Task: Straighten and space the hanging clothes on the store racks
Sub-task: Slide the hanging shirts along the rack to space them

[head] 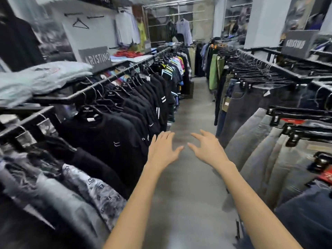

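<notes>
I stand in a narrow aisle between two clothes racks. On the left, a black rail [111, 76] carries a long row of black shirts [115, 133] on hangers, with grey patterned shirts [93, 191] nearest me. On the right, grey and blue jeans [258, 141] hang from clip hangers on another rack [269, 67]. My left hand [161, 150] and my right hand [208, 148] are both stretched out over the aisle floor, fingers spread and holding nothing. The left hand's fingers are close to the edge of the black shirts; whether they touch is unclear.
Folded pale garments [41, 78] lie on top of the left rack beside a grey brand sign [95, 57]. A matching sign [296, 44] stands on the right rack. The grey floor [190, 112] runs ahead between the racks. More shirts hang on the back wall [129, 29].
</notes>
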